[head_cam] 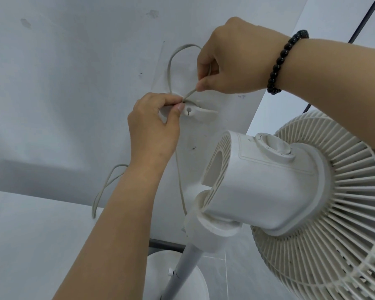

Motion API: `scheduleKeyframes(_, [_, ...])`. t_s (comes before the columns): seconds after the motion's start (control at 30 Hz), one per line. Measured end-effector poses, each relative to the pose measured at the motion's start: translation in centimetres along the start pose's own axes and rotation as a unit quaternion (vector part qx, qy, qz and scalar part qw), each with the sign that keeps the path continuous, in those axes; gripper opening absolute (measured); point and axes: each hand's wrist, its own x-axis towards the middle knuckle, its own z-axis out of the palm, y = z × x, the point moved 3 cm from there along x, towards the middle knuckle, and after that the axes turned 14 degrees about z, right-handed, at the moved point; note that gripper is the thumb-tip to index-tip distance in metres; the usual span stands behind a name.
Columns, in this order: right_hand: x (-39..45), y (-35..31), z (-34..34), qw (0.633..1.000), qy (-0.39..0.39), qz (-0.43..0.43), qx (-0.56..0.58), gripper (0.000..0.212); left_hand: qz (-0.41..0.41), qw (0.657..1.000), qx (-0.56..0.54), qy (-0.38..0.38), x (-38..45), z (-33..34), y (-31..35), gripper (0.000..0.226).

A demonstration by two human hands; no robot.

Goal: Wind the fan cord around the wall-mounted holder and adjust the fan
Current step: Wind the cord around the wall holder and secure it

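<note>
A white wall-mounted holder [200, 112] sticks out of the white wall. A pale grey fan cord [171, 61] loops above it and crosses down to it. My left hand [154, 131] pinches the fan cord at the holder's left end, covering that end. My right hand [236, 59], with a black bead bracelet on the wrist, pinches the fan cord just above the holder. More cord hangs down the wall behind my left forearm. The white pedestal fan [279, 187] stands at the lower right, its motor housing facing me and its grille to the right.
The fan's pole [182, 263] and round base [160, 276] are below the hands. A loose loop of cord [104, 189] hangs at the left over a white ledge. A black cable [364, 20] runs down the wall at the upper right.
</note>
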Motion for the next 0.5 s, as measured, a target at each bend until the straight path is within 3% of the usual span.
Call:
scheduleKeyframes(0.17, [0.0,-0.04,0.17,1.0,-0.011,0.01,-0.001,0.022,-0.001,1.0,0.001,-0.005,0.05,-0.04,-0.1,0.012])
scheduleKeyframes(0.37, [0.28,0.58,0.94,0.989,-0.125,0.07,-0.042,0.02,0.011,1.0,0.0,-0.006,-0.01,-0.07,0.02,0.012])
scheduleKeyframes(0.5, [0.44,0.81,1.03,0.99,-0.12,0.069,-0.04,0.025,0.006,1.0,-0.005,-0.006,-0.27,0.12,0.31,0.011])
